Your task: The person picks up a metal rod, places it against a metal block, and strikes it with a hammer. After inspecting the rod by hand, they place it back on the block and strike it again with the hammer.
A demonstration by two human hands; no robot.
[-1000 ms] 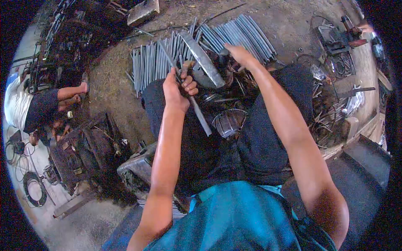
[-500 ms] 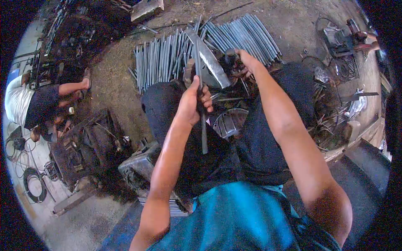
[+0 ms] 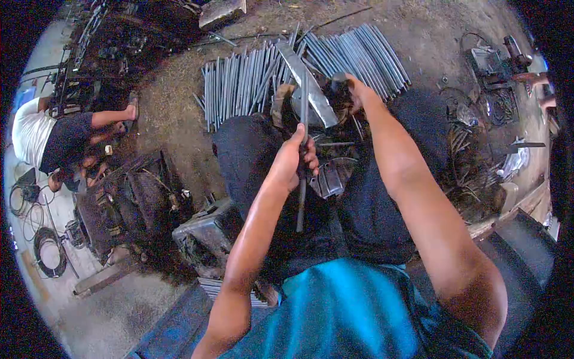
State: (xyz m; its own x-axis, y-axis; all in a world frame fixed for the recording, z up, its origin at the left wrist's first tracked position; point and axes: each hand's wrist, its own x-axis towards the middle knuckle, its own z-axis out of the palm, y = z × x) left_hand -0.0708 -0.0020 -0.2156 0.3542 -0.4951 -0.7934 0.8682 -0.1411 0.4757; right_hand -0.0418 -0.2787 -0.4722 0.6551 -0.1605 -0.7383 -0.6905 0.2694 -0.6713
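the biggest thing on the dirt floor (image 3: 173,119) is the spread of grey metal rods (image 3: 239,84), lying side by side in two fanned bundles just beyond the seated person's knees. crossing over them, a broad flat steel blade (image 3: 308,81) is resting at a tilt on a dark block between the knees. it is looking heavy and stiff, with edges i would not want to slide a palm along.

the left hand (image 3: 296,158) is gripping a long thin rod (image 3: 302,149), fingers wrapped tight around its middle, the rod standing nearly upright with its top end near the blade and its lower end hanging over the lap. judging by how straight it is holding, it is rigid steel, moderately heavy for its thickness, smooth and perhaps a little slick with grime. the middle, where the hand is holding it, seems the balanced place to take it, since either end would lever against the wrist.

the right hand (image 3: 353,90) is reaching forward to a small dark object (image 3: 338,81) beside the blade. i cannot tell whether its fingers are closed around it or only resting on it.

off to the left, another person (image 3: 60,140) is crouching by dark machinery (image 3: 128,203), well apart.

no brand, label or writing is showing clearly enough to read anywhere.
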